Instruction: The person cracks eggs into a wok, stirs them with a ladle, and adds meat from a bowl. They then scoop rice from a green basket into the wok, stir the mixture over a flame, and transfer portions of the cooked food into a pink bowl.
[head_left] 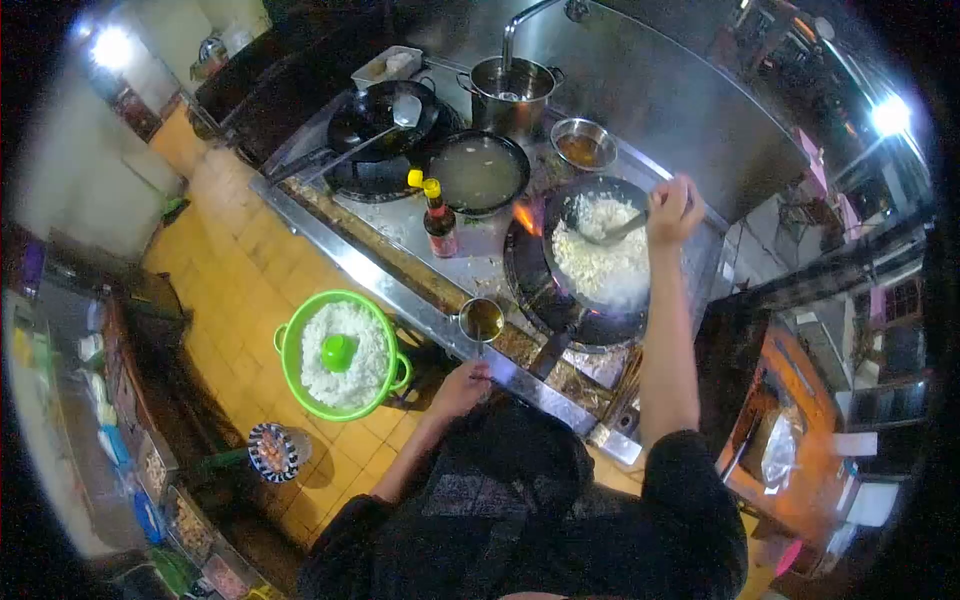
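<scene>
My right hand [676, 212] is closed around the handle of a metal spatula [622, 232]. The blade dips into white rice [600, 262] in a black wok [560, 222] over the lit burner, and steam rises at the wok's right side. My left hand [463, 388] is low at the stove's front edge, fingers curled. Just above it is a small metal cup [481, 320] of yellowish liquid; whether the fingers grip something there is hidden. A dark sauce bottle [440, 225] with a yellow cap stands to the left of the wok.
Behind are a pan of cloudy liquid [478, 172], a steel pot [512, 100] under a tap, a steel bowl [584, 147] and another wok [375, 125] with a ladle. A green basket of rice [290, 375] stands left, near a striped container [275, 450]. An orange flame [524, 217] shows beside the wok.
</scene>
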